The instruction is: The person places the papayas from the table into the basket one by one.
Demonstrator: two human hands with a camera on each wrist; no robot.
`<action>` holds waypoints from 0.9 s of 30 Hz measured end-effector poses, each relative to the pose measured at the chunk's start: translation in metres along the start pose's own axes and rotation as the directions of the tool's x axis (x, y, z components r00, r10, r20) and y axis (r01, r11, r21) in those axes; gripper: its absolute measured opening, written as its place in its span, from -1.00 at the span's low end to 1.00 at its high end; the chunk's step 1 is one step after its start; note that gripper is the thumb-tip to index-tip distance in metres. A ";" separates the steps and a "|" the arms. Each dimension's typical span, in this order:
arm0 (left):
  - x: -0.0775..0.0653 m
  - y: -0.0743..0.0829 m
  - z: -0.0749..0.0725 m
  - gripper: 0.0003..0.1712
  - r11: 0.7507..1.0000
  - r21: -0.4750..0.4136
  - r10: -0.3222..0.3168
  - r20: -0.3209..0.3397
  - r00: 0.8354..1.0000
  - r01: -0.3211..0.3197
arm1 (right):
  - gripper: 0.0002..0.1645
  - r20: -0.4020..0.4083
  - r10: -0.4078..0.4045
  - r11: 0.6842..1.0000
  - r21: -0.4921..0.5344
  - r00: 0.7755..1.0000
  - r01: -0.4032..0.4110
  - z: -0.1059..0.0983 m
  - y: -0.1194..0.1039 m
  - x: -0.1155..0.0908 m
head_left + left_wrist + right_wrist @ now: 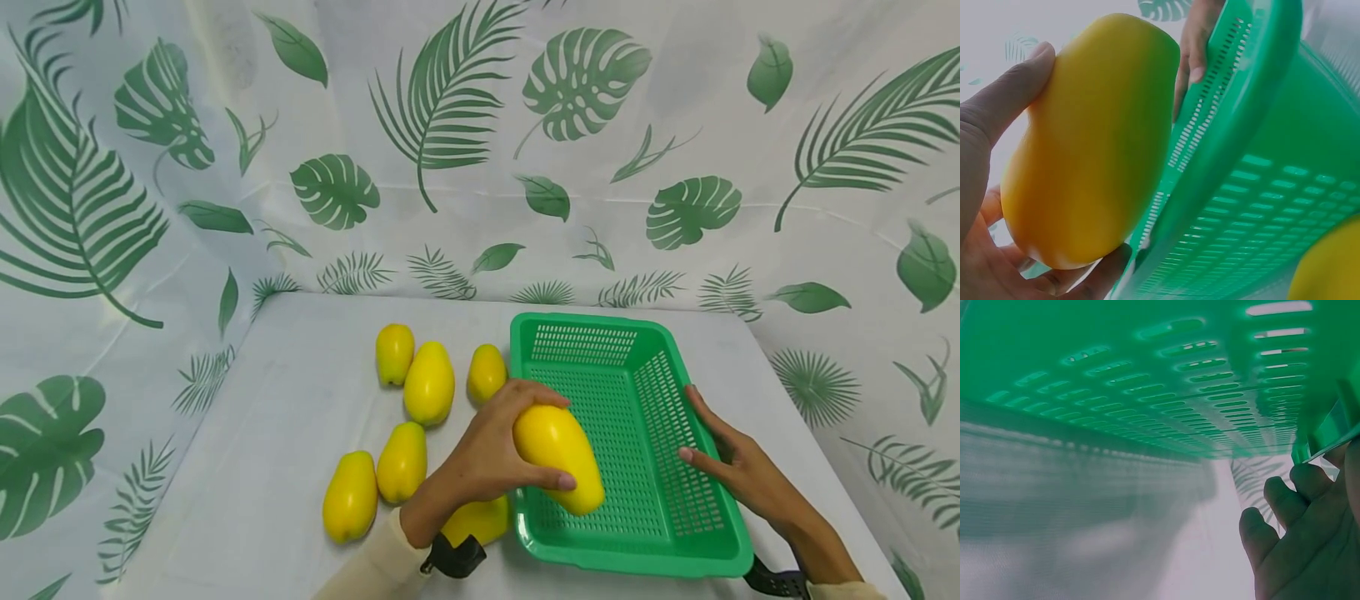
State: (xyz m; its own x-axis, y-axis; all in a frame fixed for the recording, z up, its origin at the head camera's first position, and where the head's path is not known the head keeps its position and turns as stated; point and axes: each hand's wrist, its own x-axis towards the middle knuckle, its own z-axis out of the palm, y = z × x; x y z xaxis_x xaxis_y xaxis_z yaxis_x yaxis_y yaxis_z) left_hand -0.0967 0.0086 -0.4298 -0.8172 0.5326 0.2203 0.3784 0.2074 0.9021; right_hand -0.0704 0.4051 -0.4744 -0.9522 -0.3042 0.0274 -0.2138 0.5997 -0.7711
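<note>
Head view: left hand (491, 442) grips yellow fruit (561, 454) over green basket (632, 560).

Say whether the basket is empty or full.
The basket looks empty: its bare floor shows in the head view, though the left hand and held fruit hide part.

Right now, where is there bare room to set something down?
The white table is bare left of the yellow fruits, as is the visible floor inside the green basket. Crowded: the basket's left side, by fruits and the left hand.

Cream sleeves (382, 560), a chunky black left wristband (457, 558), a black right wrist strap (778, 579)
</note>
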 end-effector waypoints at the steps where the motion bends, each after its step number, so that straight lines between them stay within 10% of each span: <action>1: 0.000 -0.001 0.001 -0.13 1.000 0.000 0.000 0.002 1.000 0.000 | 0.12 0.000 -0.002 1.000 0.002 1.000 0.002 0.000 0.000 0.000; 27: 0.000 -0.003 0.010 -0.08 0.937 0.300 0.136 0.151 0.979 -0.177 | 0.12 -0.001 0.004 1.000 0.012 1.000 -0.004 0.001 -0.003 0.000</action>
State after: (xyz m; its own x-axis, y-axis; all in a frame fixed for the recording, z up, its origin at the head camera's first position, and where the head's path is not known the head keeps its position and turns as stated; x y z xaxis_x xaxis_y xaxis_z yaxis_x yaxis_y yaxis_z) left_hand -0.0929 0.0162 -0.4361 -0.6829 0.6737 0.2826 0.6295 0.3464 0.6955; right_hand -0.0694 0.4028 -0.4729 -0.9534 -0.3007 0.0247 -0.2069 0.5921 -0.7789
